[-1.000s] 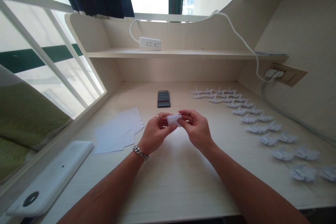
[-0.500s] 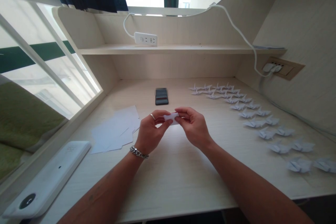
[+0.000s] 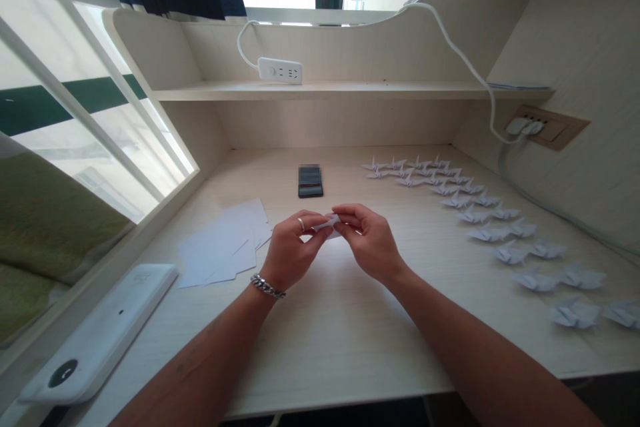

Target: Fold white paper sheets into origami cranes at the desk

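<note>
Our left hand and our right hand meet above the middle of the desk, each pinching a small piece of folded white paper between thumb and fingers. We hold the paper right between the two sets of fingertips, the left hand at its left end, the right hand at its right. As far as we can see, its long axis runs side to side, from hand to hand, with the right end slightly higher; our fingers cover much of it, so we cannot tell which end is its front. Beyond our hands lies a dark, flat device. To our left are loose white sheets, well apart from the paper cranes set out in rows to our right.
</note>
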Motion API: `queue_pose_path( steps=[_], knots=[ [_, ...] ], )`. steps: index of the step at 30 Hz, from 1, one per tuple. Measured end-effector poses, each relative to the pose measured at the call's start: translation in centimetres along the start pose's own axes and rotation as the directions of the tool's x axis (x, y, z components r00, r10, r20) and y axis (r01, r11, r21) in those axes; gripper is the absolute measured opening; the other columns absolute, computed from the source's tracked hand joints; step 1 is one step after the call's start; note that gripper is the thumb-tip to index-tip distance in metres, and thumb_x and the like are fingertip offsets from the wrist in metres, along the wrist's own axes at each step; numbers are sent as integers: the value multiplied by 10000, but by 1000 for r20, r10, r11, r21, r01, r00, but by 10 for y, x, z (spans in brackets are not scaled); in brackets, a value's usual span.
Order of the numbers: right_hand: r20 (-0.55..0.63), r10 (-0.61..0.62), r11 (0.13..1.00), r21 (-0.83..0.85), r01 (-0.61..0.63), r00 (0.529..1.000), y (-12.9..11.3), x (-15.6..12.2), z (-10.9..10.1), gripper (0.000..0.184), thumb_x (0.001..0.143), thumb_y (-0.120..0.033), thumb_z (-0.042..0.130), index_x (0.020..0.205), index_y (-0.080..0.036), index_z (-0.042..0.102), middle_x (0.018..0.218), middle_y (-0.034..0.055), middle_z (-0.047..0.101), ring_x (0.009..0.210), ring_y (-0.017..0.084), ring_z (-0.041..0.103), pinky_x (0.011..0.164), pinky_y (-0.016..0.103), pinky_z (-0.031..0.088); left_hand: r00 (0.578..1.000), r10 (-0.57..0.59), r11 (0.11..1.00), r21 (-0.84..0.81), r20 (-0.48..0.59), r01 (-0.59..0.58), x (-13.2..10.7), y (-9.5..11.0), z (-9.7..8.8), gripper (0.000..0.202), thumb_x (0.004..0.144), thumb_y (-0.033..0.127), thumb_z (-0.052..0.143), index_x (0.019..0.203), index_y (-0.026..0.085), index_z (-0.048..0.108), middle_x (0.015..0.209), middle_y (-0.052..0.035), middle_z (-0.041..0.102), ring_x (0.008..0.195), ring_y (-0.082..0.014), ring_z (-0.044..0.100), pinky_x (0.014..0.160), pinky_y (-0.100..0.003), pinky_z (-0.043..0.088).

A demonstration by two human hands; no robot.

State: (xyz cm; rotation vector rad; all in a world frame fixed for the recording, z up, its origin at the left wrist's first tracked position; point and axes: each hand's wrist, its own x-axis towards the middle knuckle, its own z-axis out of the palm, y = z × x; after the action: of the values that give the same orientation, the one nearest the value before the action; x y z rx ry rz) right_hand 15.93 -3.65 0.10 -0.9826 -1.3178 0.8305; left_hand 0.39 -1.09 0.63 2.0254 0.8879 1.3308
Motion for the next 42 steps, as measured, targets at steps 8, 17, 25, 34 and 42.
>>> queue_pose_path(
  steps=[8,17,25,34,42],
  knots=[
    [-1,45,995,94,-45,999,2,2,2,234,755,-168,677,987,-189,653,976,61,727,938,200,690,862,333,554,1000,5,1000,23,-27,-4,0,3,-1,148,805,238,669,938,217,732,920,-53,722,828,-162,666,714,-278,557],
    [-27,113,982,158,-107,993,5,4,3,283,698,-203,723,971,-175,654,891,54,738,872,201,698,824,350,559,994,-74,997,7,-84,75,0,2,0,196,768,268,697,945,183,694,906,-47,718,768,-155,669,722,-278,572],
    [-12,128,979,164,-124,992,4,3,2,299,688,-248,748,964,-173,661,869,61,730,851,206,689,798,355,550,990,-120,993,-27,-69,118,0,0,0,246,756,281,706,973,169,678,930,-62,708,779,-160,670,737,-283,567],
    [-86,54,998,35,-51,995,6,5,1,156,713,-299,734,805,-176,711,785,52,717,729,190,661,683,312,525,966,-259,942,-221,1,253,1,2,1,311,699,252,756,971,142,654,823,-55,699,725,-149,657,664,-262,544],
    [-100,135,985,121,-123,986,3,6,0,213,684,-318,756,828,-169,703,775,53,725,729,197,672,653,307,530,915,-393,812,-432,90,391,6,5,-1,390,652,257,795,980,131,627,709,-28,700,650,-144,655,617,-263,533]
  ],
)
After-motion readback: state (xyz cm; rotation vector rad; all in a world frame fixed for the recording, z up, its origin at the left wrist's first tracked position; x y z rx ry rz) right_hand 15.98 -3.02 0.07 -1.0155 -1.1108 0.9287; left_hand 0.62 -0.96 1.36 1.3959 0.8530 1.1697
